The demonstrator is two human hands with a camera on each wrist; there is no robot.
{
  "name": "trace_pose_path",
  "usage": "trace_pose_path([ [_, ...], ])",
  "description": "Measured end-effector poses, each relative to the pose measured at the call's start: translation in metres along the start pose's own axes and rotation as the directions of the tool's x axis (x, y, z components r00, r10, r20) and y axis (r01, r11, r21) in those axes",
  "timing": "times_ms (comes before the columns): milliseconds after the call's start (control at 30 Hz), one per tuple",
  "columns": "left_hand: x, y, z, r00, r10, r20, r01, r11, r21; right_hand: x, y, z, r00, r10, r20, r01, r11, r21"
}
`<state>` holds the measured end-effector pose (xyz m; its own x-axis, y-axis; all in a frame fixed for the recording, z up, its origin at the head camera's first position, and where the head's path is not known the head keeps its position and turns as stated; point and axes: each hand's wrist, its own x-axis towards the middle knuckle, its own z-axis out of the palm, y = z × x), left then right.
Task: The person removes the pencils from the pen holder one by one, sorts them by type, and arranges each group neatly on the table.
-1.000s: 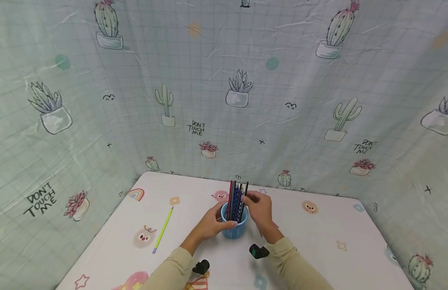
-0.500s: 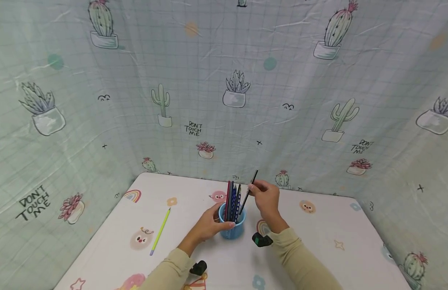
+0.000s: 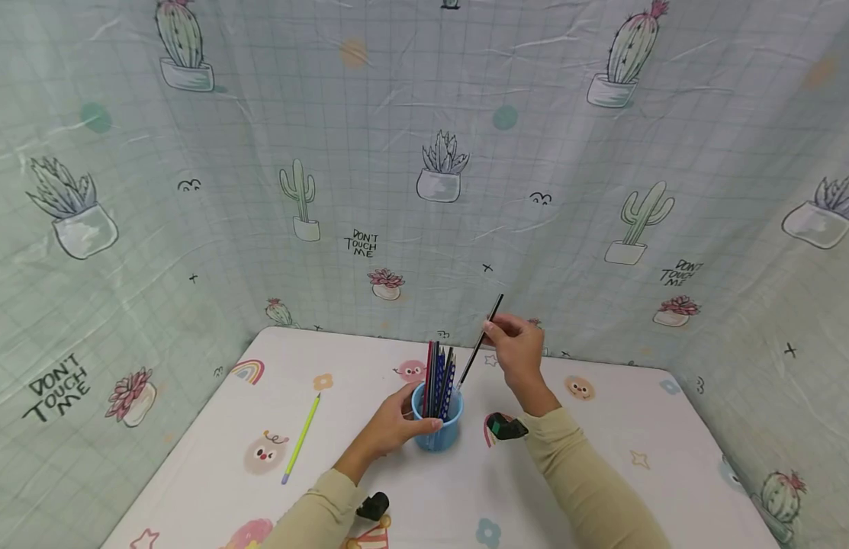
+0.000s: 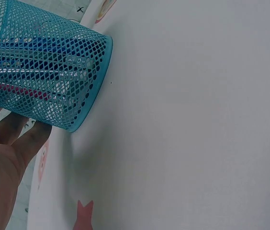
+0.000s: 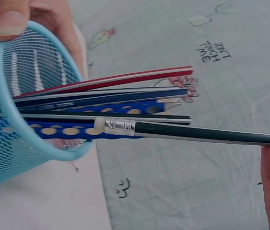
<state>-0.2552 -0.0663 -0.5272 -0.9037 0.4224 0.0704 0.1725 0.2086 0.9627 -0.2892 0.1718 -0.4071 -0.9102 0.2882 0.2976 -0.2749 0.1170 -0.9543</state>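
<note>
evidently the relation that counts is between the dark pencil (image 3: 475, 353) and the mouth of the blue mesh cup (image 3: 443, 440): pinched near its upper end by the right hand (image 3: 522, 349), the pencil slants down and left from the fingers, its eraser end (image 5: 99, 126) seemingly just above the rim, beside the bundled pencils (image 3: 438, 385) standing inside. the left hand (image 3: 386, 428) grips the cup, thumb at the near rim. nearer that hand, to its left, a yellow-green pencil (image 3: 302, 437) lies on the table (image 3: 678, 419), tip pointing away.
</note>
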Motion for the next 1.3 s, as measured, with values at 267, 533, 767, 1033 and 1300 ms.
trace_pose_path([
  [267, 0.001, 0.001, -0.002, 1.000, -0.005, 0.000, 0.005, 1.000, -0.002, 0.017, -0.024, -0.006, 0.999, -0.019, 0.029, 0.019, 1.000, -0.002],
  [533, 0.003, 0.006, -0.003, 1.000, -0.003, 0.003, 0.003, 1.000, 0.006, 0.031, -0.043, -0.019, 0.996, -0.005, 0.087, 0.008, 0.999, -0.034],
  [767, 0.002, 0.005, -0.002, 1.000, 0.003, 0.012, -0.003, 1.000, -0.002, 0.036, -0.047, -0.030, 0.987, 0.012, 0.161, -0.001, 0.998, -0.067],
  [1033, 0.000, 0.003, 0.001, 1.000, -0.005, 0.004, 0.005, 1.000, -0.011, 0.037, -0.048, -0.032, 0.975, 0.081, 0.205, -0.055, 0.990, -0.130],
  [1300, -0.001, 0.003, 0.000, 1.000, -0.008, 0.002, 0.008, 1.000, -0.007, 0.036, -0.045, -0.035, 0.966, 0.082, 0.245, -0.047, 0.988, -0.146],
])
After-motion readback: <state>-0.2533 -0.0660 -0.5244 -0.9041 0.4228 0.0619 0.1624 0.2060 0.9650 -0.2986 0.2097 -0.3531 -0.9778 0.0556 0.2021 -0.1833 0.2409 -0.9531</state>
